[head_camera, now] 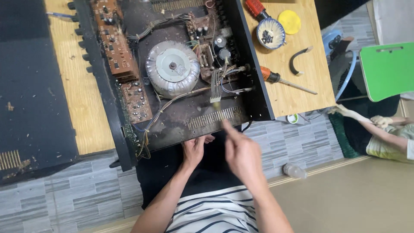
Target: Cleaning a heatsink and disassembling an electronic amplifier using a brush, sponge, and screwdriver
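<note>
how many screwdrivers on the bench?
2. One screwdriver with an orange and black handle lies right of the open amplifier chassis. A second, red-handled, sits at the top edge beside the bowl of screws, partly cut off. Others may be hidden.

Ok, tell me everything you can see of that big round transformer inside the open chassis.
The round transformer is a ring-shaped coil wrapped in pale, glossy grey tape, capped by a flat light disc with a dark bolt at its centre. It lies flat on the dusty brown floor of the open chassis, between the brown circuit board and the capacitor board. Wire bundles run close past it. Neither hand touches it; the left hand grips the chassis edge.
</note>
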